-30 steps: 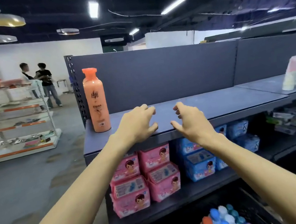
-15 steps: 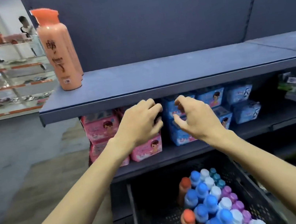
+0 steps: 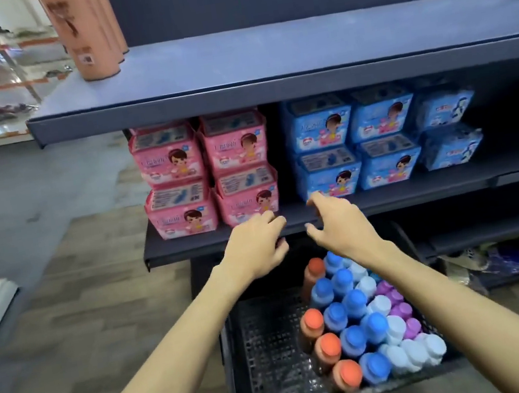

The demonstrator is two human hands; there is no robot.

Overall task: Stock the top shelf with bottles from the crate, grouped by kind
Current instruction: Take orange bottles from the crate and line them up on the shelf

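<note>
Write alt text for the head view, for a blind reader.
The left hand and right hand, both empty, hover above a black crate of orange-, blue-, white- and purple-capped bottles. Orange bottles stand at the left of the top shelf.

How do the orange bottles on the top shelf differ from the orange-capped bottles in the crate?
The orange bottles on the top shelf stand at its left end, with bare shelf beside them; the orange-capped bottles stand in the crate, packed against blue-capped bottles. The shelf bottles' tops are cut off by the frame; the crate bottles' caps show. Both groups stand upright.
</note>
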